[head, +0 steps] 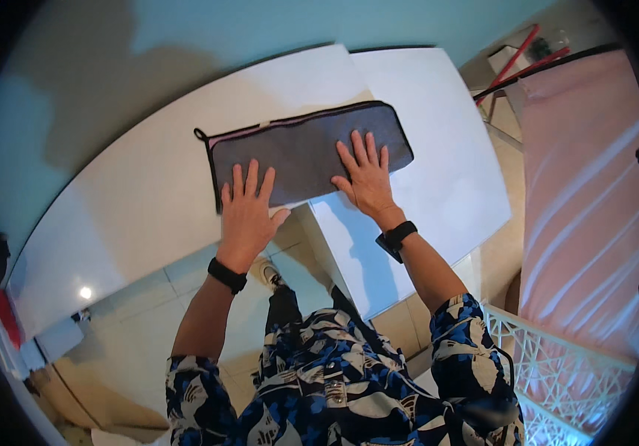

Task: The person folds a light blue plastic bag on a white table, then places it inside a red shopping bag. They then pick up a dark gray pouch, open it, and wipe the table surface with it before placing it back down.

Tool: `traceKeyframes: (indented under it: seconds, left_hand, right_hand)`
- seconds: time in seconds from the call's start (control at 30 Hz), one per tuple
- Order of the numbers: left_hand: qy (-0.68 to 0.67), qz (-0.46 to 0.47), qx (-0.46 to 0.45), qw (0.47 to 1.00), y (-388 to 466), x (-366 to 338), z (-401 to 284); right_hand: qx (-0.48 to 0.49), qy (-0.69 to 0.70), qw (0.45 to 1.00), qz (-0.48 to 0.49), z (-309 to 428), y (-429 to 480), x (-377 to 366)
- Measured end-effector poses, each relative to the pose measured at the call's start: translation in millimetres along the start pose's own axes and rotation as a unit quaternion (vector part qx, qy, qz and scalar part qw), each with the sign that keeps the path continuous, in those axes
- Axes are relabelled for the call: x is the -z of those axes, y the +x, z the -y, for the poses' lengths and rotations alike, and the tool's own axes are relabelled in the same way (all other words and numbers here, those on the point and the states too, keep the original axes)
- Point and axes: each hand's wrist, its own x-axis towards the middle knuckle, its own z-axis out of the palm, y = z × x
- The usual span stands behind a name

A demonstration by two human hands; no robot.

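Observation:
A folded grey cloth (302,159) with black edging lies on the white desk. It looks like a microfiber towel, with a black hanging loop at its far left corner and a strip of pink showing along the far edge. My left hand (249,206) rests palm down on its left part, fingers spread, the thumb past the near edge. Flat on the right part is my right hand (366,175), its fingers also apart. Neither hand grips anything. What lies inside the folds is hidden.
The white desk (146,184) runs along a blue wall (274,22), with a white side section (442,122) on the right. A pink draped cloth (581,212) hangs beyond it. A white lattice panel (559,357) stands at lower right. The tiled floor (146,318) shows below.

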Motion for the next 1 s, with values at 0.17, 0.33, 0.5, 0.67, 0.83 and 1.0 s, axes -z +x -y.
traceKeyframes:
  seconds: [0.17, 0.33, 0.5, 0.67, 0.83, 1.0]
  left_hand:
    - [0.039, 0.007, -0.035, 0.999, 25.4, 7.8, -13.2]
    - [0.045, 0.001, -0.023, 0.999, 39.0, 4.9, -20.7]
    - [0.077, -0.031, -0.006, 0.997, 45.1, -7.1, -21.4]
    - [0.098, -0.013, 0.044, 0.994, 65.4, -3.7, -6.6]
    - [0.132, -0.095, 0.008, 0.987, 84.8, -8.1, 21.9]
    - [0.135, -0.074, 0.019, 0.988, 92.7, -15.4, 25.4]
  right_hand:
    - [-0.018, -0.016, 0.999, -0.022, -20.6, -2.3, 6.7]
    - [-0.022, -0.026, 0.999, -0.034, -25.6, -1.7, 4.7]
    - [-0.005, -0.029, 0.998, -0.056, -25.5, 8.9, -4.7]
    - [0.004, -0.019, 0.998, -0.056, -5.7, 44.0, -2.5]
    - [-0.001, -0.039, 0.999, -0.031, 18.4, 78.3, 2.8]
    - [-0.052, -0.041, 0.997, 0.035, 24.4, 109.8, 9.4]
